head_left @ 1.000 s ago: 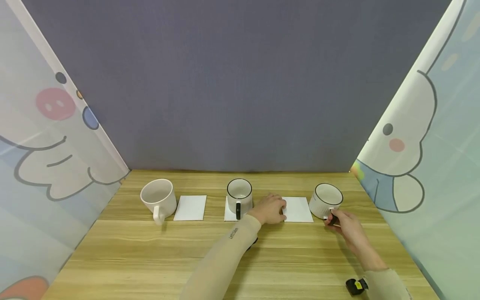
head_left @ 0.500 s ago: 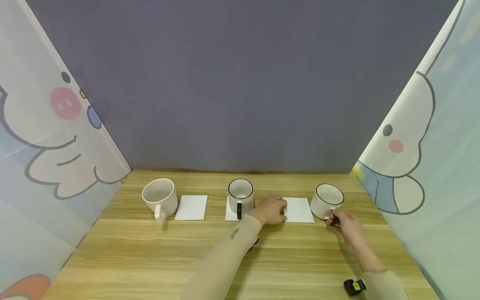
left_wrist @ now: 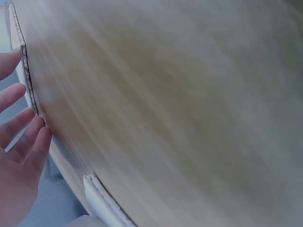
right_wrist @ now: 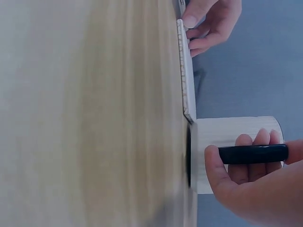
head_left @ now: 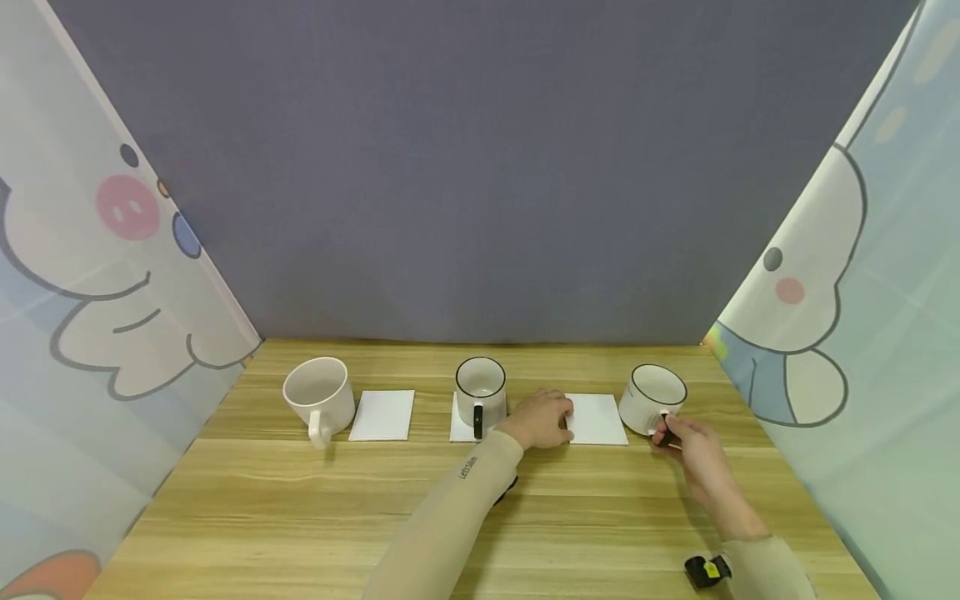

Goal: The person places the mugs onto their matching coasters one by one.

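In the head view my right hand [head_left: 701,458] grips the black handle [right_wrist: 253,154] of a white mug with a dark rim [head_left: 651,404]. The thumb and fingers wrap the handle in the right wrist view, and the mug stands upright, its base close over the wood. To its left lies a white square coaster [head_left: 597,419]. My left hand [head_left: 538,419] rests at that coaster's left edge, several loosely bent fingertips [left_wrist: 41,130] touching it. A second black-handled mug [head_left: 480,392] stands on another white coaster [head_left: 460,429], partly behind my left wrist.
At far left a wide, all-white mug [head_left: 318,392] stands beside a third white coaster [head_left: 382,415]. The wooden table [head_left: 300,517] ends at a grey back panel [head_left: 480,167]. Cartoon-printed curtains [head_left: 885,333] flank both sides. A black wrist device [head_left: 707,572] sits by the right sleeve.
The right-hand mug has shifted very slightly up in the head view, and more of its black handle shows. My left hand stays at the coaster's edge.
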`<state>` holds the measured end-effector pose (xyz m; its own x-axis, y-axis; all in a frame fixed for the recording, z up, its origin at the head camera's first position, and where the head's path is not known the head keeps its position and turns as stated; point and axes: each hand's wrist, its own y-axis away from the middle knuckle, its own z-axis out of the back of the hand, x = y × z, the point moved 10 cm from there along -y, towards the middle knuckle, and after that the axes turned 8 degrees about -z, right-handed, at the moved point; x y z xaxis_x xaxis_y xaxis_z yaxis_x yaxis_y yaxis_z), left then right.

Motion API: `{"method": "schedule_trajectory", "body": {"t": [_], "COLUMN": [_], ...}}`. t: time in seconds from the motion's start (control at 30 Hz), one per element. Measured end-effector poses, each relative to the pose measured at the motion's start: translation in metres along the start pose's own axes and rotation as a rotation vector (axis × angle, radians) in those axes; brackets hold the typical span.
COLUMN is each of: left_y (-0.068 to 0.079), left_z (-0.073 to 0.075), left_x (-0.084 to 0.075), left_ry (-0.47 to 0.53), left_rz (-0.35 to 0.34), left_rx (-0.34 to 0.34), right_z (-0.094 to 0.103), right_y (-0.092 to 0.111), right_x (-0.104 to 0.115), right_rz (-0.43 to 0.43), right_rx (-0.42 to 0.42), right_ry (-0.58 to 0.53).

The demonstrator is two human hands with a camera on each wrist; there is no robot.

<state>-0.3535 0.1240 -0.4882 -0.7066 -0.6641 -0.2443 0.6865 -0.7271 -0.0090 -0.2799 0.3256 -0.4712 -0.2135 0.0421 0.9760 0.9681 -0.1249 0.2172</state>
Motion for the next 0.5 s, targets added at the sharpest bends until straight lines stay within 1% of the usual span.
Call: {"method": "schedule_trajectory", "body": {"t": [0.23, 0.5], "left_y": [0.0014, 0.0005], "left_z": [0.0013, 0.0008], "left_x": [0.0007, 0.0003], "left_ry": [0.005, 0.004], "left_rz": [0.003, -0.004], "left_rx": [0.002, 0.001], "right_z": [-0.0001, 0.0008], "right_y": [0.0008, 0.0025], "right_x": [-0.0008, 0.0041], "right_rz": [0.047, 0.094], "right_rx": [0.004, -0.009], "right_ry": [-0.038, -0.098]}}
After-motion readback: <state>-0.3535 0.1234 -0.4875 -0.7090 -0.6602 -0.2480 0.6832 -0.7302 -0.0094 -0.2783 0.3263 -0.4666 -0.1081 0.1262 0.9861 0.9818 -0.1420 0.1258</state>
